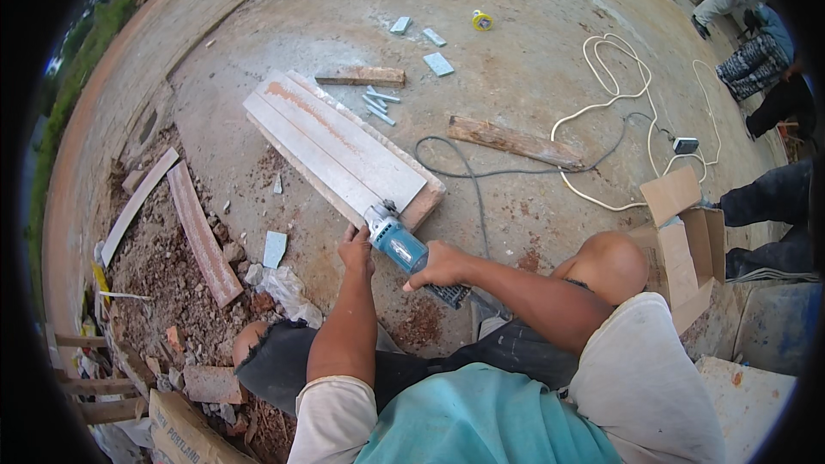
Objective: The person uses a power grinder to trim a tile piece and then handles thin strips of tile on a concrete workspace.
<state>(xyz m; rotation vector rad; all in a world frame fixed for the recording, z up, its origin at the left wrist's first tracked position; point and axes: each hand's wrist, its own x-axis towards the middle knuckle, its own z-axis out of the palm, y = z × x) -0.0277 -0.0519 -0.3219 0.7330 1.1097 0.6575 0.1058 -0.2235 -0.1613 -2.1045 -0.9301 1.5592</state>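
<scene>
Angle grinder (400, 246), clasped in right grip (442, 265), left grip (355, 251) unclear, sits at near end of board (335, 142) lined lengthwise, seemingly undivided.

Bright, diffuse daylight spreads over the concrete ground (533, 60) here, leaving soft, faint shadows. The pale board (326, 155), left of centre, looks bright and fairly crisp. Toward the black, rounded rim, edges bow; people (758, 58) at upper right look stretched, softer.

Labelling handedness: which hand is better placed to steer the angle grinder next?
Probably the right hand: it grips the rear body of the angle grinder. The left hand sits by the grinder's head, its grip unclear.
</scene>
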